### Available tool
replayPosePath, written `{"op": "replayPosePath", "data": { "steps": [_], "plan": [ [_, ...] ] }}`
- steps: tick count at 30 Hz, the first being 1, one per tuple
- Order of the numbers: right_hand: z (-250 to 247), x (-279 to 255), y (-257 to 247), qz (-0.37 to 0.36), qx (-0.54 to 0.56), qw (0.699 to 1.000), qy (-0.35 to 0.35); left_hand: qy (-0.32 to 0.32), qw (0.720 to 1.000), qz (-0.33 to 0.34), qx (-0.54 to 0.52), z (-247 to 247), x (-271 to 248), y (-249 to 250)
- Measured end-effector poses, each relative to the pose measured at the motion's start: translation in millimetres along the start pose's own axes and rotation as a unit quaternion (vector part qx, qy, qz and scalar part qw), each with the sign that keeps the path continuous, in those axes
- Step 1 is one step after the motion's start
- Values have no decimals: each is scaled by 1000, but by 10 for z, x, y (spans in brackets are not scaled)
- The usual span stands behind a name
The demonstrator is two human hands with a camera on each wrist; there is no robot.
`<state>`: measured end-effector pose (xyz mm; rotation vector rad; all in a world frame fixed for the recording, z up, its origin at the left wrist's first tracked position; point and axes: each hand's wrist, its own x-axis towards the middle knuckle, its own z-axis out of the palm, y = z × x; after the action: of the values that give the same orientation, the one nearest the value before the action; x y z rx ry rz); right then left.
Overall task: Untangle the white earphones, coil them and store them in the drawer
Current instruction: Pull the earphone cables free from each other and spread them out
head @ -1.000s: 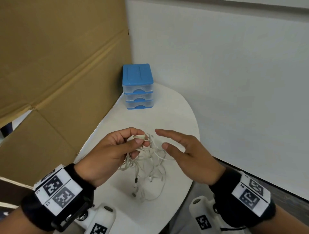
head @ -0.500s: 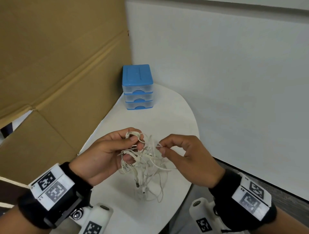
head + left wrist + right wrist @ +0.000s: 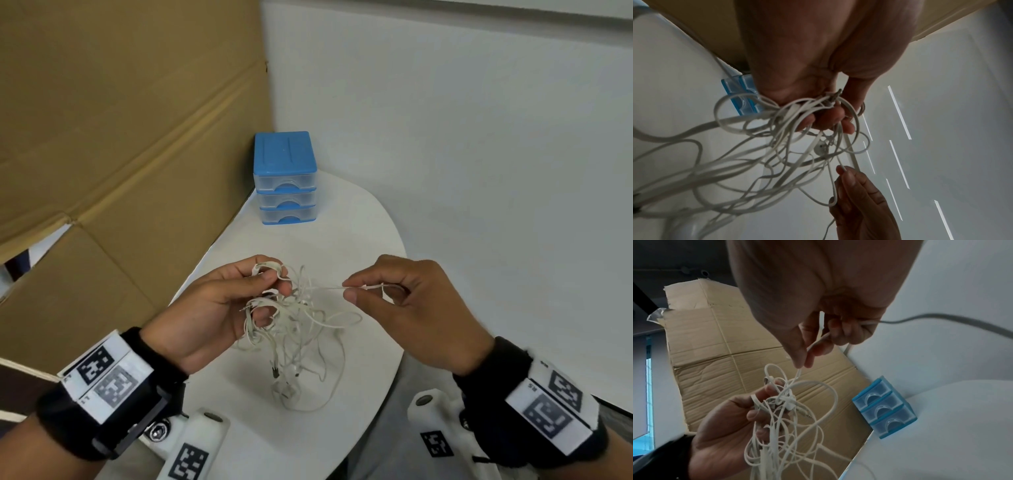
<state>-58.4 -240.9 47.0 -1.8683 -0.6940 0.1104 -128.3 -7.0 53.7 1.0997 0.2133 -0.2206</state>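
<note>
White and rounded, the surface (image 3: pixel 359 240) in front of you sits in a corner between a brown cardboard sheet (image 3: pixel 120 137) and a pale wall, with the small blue-topped plastic drawer unit (image 3: pixel 285 178) at its far end, all three drawers closed. Your left hand (image 3: pixel 205 315) has its fingers curled round the bulk of the tangled white earphones (image 3: pixel 298 329), held above the surface with the low loops trailing down towards it. Your right hand (image 3: pixel 411 308) pinches a single strand (image 3: pixel 325 288) between thumb and forefinger, drawn out sideways from the knot. Pull that strand hard and you'll likely cinch the snarl tighter, or strain the thin cable at the plug (image 3: pixel 804 414). Loosen your left grip too far and the whole bundle could drop and re-tangle
</note>
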Motion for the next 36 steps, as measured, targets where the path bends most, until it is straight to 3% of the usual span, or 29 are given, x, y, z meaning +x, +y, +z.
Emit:
{"op": "replayPosePath", "data": {
  "steps": [10,13,19,24,29,36],
  "plan": [
    [164,-21,-57,77,99,991,-57,-54,998,-8,-25,57,-69,53],
    [191,-19,-96,65,90,992,-56,-31,997,12,74,133,-97,34],
    [108,-12,-176,35,65,997,-24,63,966,70,239,174,-46,-70],
    [11,28,-151,53,92,994,-10,87,955,116,258,155,-34,-52],
    [18,-2,-225,83,96,990,-57,78,946,155,274,158,-51,-40],
    [64,-21,-214,103,57,991,-67,80,939,167,290,184,-62,-32]
  ]
}}
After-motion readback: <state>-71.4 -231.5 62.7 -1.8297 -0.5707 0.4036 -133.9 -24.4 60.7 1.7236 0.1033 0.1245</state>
